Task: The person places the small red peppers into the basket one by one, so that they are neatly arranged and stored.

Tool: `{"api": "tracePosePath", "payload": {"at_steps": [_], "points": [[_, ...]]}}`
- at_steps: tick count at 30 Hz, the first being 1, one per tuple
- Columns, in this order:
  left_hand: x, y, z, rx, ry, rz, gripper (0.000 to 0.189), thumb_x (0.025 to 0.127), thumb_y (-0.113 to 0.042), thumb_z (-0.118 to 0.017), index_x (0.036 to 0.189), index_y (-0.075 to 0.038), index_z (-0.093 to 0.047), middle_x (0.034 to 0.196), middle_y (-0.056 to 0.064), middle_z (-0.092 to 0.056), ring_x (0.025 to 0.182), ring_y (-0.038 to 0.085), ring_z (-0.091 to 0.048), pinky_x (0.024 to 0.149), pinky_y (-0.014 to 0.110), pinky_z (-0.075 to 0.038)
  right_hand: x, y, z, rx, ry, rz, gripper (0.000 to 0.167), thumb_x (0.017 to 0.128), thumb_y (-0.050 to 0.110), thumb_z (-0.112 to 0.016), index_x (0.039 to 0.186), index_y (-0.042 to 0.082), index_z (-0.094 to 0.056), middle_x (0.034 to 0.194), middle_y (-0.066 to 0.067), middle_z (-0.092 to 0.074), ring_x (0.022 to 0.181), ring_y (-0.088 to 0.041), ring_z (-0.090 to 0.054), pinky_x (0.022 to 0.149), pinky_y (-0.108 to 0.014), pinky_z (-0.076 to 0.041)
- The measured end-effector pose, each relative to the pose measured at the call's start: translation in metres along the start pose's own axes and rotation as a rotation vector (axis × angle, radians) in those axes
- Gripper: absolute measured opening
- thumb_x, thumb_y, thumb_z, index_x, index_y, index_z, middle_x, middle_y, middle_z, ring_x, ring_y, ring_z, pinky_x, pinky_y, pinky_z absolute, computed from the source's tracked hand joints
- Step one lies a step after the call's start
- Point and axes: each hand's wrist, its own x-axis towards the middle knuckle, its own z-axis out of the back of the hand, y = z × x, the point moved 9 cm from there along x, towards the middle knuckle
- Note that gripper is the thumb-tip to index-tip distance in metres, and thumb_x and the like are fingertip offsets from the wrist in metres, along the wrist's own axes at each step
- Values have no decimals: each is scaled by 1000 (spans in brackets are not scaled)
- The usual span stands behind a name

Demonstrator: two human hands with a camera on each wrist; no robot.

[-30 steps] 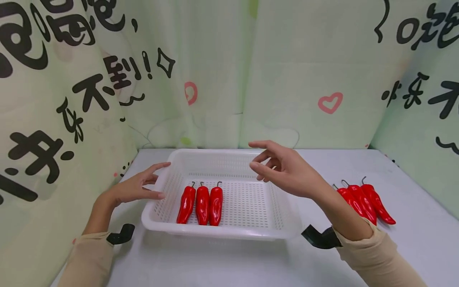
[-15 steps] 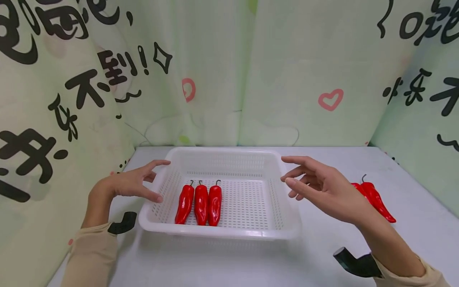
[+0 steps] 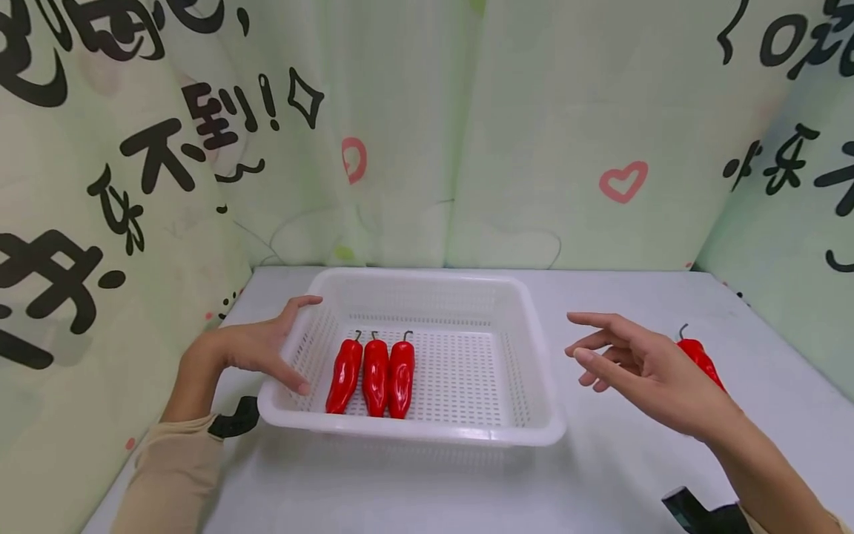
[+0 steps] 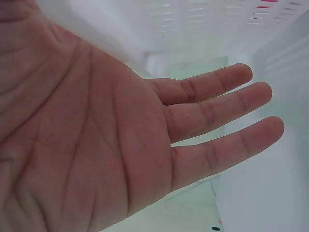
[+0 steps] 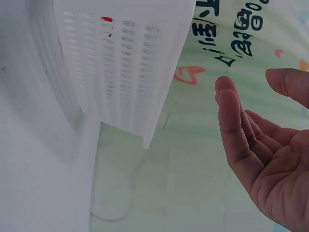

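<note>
Three glossy red chili peppers [image 3: 375,377] lie side by side in the left half of a white perforated plastic basket [image 3: 410,430]. At the basket's left rim, my left hand [image 3: 256,347] has its thumb over the edge and index finger near the far-left corner. Its other fingers [image 4: 217,116] extend straight beside the basket's outer side in the left wrist view. My right hand [image 3: 640,371] is in the air right of the basket, holding nothing, fingers loosely bent. Behind it another red chili pepper [image 3: 697,356] on the table is partly hidden; the right wrist view also shows this hand [image 5: 270,159].
The basket stands on a white table [image 3: 600,482]. A pale green curtain [image 3: 534,133] with black lettering and pink hearts encloses the back and sides. In the right wrist view, the basket's slotted wall [image 5: 120,63] is left of the hand.
My right hand has moved from above the basket's right side to the right, now covering most of the peppers on the table. The left thumb has come down over the basket's rim.
</note>
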Motion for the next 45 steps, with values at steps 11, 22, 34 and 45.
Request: {"api": "tracePosePath", "payload": {"at_steps": [11,22,34,45], "points": [[1,0,2,-2,-15,17,128,71,-25,-91,159,-22,2,141,19,-41,120,31,-51,90,47,-60,0,-7,23,-46,-54,28,49,102,15,-62,150,16,-48,117,-3,-71,84,-15,-73,76,-21,-57],[0,0,4,-40,-30,-4,126,74,-23,-89,159,-21,3,140,21,-43,116,31,-55,87,46,-61,4,-32,47,-239,-76,-87,56,100,24,-66,150,9,-48,131,-18,-65,104,-26,-69,73,-20,-56],[21,-4,14,146,-309,-31,95,94,-35,-70,161,-7,-10,149,28,-35,128,47,-47,87,59,-58,4,-76,51,-313,26,-243,69,99,37,-65,151,-1,-41,143,-31,-49,119,-52,-55,84,-62,-57],[28,-2,17,39,-412,-12,88,101,-38,-59,164,-10,-4,150,29,-39,120,47,-58,78,54,-62,4,-115,52,-370,133,-324,72,92,33,-73,145,-5,-43,137,-38,-48,119,-57,-50,75,-54,-62]]}}
